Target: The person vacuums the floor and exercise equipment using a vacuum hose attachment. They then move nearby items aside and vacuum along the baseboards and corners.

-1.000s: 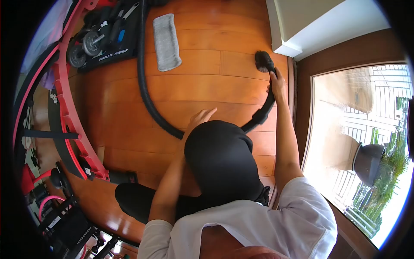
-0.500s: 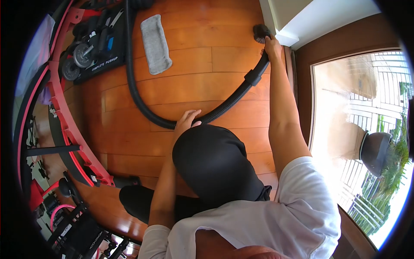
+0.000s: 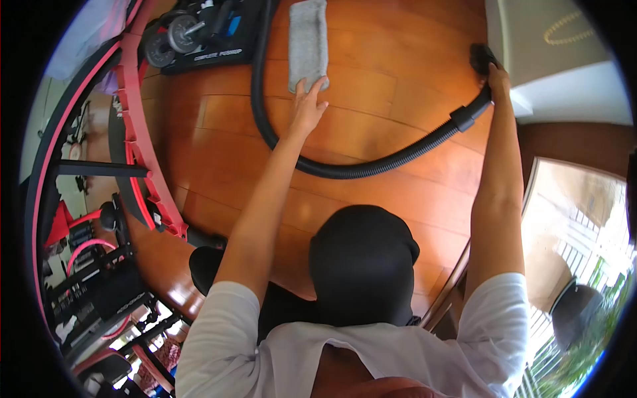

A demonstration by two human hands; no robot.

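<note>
My right hand (image 3: pixel 497 78) is wrapped round the end of a black vacuum hose, just behind its dark brush head (image 3: pixel 482 58), beside the base of the wall. From there the ribbed vacuum hose (image 3: pixel 358 171) curves across the wooden floor and runs up past the left of the cloth. My left hand (image 3: pixel 309 111) reaches forward over the hose, fingers apart. Its fingertips overlap the near end of a grey cloth (image 3: pixel 308 43) lying flat on the floor; whether they press on it I cannot tell.
A black push-up board (image 3: pixel 215 56) with dumbbell parts lies at the upper left. A red-and-black equipment frame (image 3: pixel 142 126) stands along the left. To the right are a white wall (image 3: pixel 557 60) and a glass door (image 3: pixel 564 199). My bent knee (image 3: pixel 363 265) is in front of me.
My left hand has left the hose and stretched forward to the cloth's near end. My right hand still grips the hose by the wall. The whole view has shifted.
</note>
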